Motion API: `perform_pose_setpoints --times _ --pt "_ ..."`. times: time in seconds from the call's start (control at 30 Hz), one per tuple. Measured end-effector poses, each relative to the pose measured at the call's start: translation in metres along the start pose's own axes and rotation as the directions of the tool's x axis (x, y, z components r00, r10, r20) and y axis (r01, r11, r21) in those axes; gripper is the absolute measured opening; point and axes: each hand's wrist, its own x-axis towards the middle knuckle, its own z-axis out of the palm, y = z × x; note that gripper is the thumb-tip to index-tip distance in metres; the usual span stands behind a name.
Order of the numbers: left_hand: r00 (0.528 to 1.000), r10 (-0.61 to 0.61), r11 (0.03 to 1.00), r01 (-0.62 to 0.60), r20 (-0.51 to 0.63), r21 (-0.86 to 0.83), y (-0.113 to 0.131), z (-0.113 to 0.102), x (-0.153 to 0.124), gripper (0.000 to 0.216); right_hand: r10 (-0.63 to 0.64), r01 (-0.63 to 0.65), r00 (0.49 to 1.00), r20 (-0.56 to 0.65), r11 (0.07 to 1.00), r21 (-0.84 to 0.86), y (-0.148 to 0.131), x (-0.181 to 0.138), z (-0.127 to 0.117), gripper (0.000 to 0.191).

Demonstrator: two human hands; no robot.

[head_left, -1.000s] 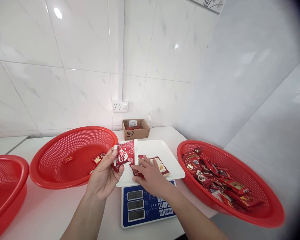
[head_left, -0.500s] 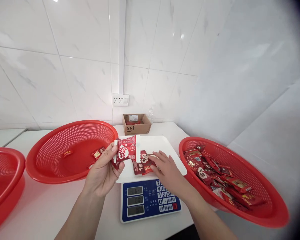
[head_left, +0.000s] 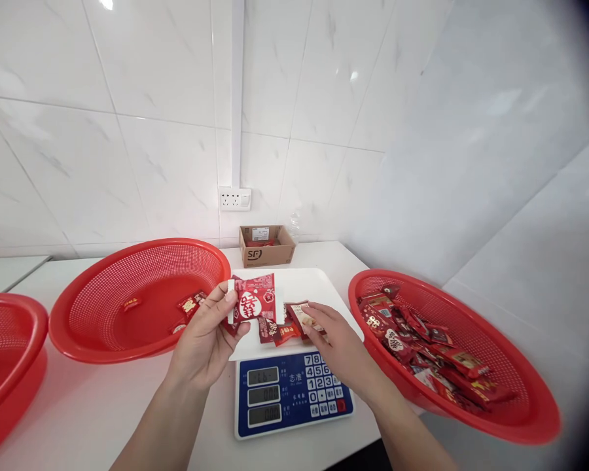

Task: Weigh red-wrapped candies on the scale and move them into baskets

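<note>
My left hand (head_left: 210, 327) pinches a red-and-white snack packet (head_left: 255, 299) above the left part of the scale's white pan (head_left: 304, 282). Darker red wrapping shows behind that packet, partly hidden by my fingers. On the pan my right hand (head_left: 331, 333) has its thumb and fingers closed on a dark red snack packet with a cream label (head_left: 307, 318). More red packets (head_left: 275, 329) lie on the pan between my hands. The scale's blue panel (head_left: 294, 396) faces me, with digit displays and a keypad.
To the right, a red basket (head_left: 535, 418) holds many snack packets. Left of the scale stands another red basket (head_left: 78, 343) with several packets; a third red basket (head_left: 14, 307) is cut off at the left edge. A small cardboard box (head_left: 275, 255) sits by the wall below a socket (head_left: 235, 199).
My right hand has closed on the cream-labelled packet, which now shows between its fingers. The packet in my left hand has turned slightly and shifted a little right.
</note>
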Motion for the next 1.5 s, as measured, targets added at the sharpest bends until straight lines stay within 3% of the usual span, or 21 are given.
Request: perform_pose_setpoints --times 0.07,0.17,0.23,0.33,0.4,0.5,0.57,0.7,0.87,1.07,1.13,1.2,1.27,1.33,1.4,1.43,1.5 --pt "0.999 0.043 0.996 -0.045 0.023 0.075 -0.012 0.003 -0.002 0.023 0.013 -0.032 0.998 0.063 0.95 0.31 -0.005 -0.013 -0.004 0.047" --pt "0.992 0.027 0.969 -0.057 0.127 0.241 -0.041 0.011 -0.008 0.025 -0.097 -0.106 0.97 0.222 0.653 0.75 -0.013 -0.036 -0.001 0.067" --pt "0.968 -0.055 0.928 -0.041 0.246 0.37 -0.063 0.018 -0.014 0.024 -0.139 -0.113 0.972 0.188 0.423 0.899 -0.017 -0.051 0.006 0.069" --pt "0.93 -0.127 0.883 -0.051 0.344 0.466 -0.086 0.025 -0.023 0.024 -0.021 -0.088 0.995 0.093 0.166 0.982 -0.016 -0.066 0.012 0.049" --pt "0.925 -0.136 0.874 -0.057 0.355 0.483 -0.095 0.028 -0.026 0.025 0.052 -0.095 0.995 0.089 0.112 0.989 -0.013 -0.072 0.011 0.04" --pt "0.922 -0.172 0.865 -0.026 0.346 0.501 -0.1 0.028 -0.029 0.028 0.098 -0.135 0.988 0.123 0.128 0.983 -0.003 -0.077 0.005 0.035" --pt "0.923 -0.175 0.871 -0.017 0.342 0.492 -0.101 0.026 -0.032 0.031 0.107 -0.141 0.985 0.132 0.087 0.986 0.004 -0.08 0.002 0.034" --pt "0.954 -0.083 0.878 -0.067 0.289 0.474 -0.104 0.018 -0.037 0.037 0.092 -0.125 0.988 0.127 -0.028 0.992 0.02 -0.087 0.0 0.032" --pt "0.938 -0.163 0.872 -0.008 0.306 0.489 -0.115 0.014 -0.045 0.054 0.059 -0.262 0.965 0.257 0.117 0.958 0.03 -0.098 -0.003 0.03" --pt "0.93 -0.167 0.74 -0.101 0.327 0.665 -0.132 0.012 -0.044 0.056 0.125 -0.267 0.956 0.265 0.0 0.964 0.037 -0.103 -0.001 0.025" --pt "0.92 -0.139 0.613 -0.211 0.367 0.761 -0.13 0.012 -0.043 0.056 0.148 -0.233 0.963 0.226 0.031 0.972 0.047 -0.104 -0.002 0.024" --pt "0.889 -0.125 0.395 -0.363 0.441 0.844 -0.12 0.012 -0.04 0.054 0.198 -0.143 0.973 0.122 0.096 0.985 0.059 -0.106 -0.01 0.024" --pt "0.847 -0.129 0.155 -0.497 0.516 0.854 -0.104 0.014 -0.033 0.045 0.317 -0.007 0.946 -0.062 0.21 0.978 0.072 -0.107 -0.026 0.03" --pt "0.818 -0.115 -0.053 -0.572 0.564 0.819 -0.086 0.015 -0.022 0.033 0.476 0.069 0.836 -0.273 0.403 0.913 0.082 -0.106 -0.045 0.04" --pt "0.819 -0.109 -0.212 -0.573 0.564 0.791 -0.07 0.014 -0.007 0.025 0.597 -0.008 0.685 -0.418 0.58 0.815 0.09 -0.104 -0.061 0.052" --pt "0.831 -0.11 -0.275 -0.552 0.545 0.787 -0.064 0.012 0.001 0.023 0.627 -0.064 0.634 -0.452 0.626 0.777 0.094 -0.102 -0.067 0.056" --pt "0.865 -0.116 -0.368 -0.495 0.489 0.787 -0.056 0.009 0.014 0.02 0.632 -0.15 0.622 -0.463 0.676 0.721 0.1 -0.097 -0.074 0.058"
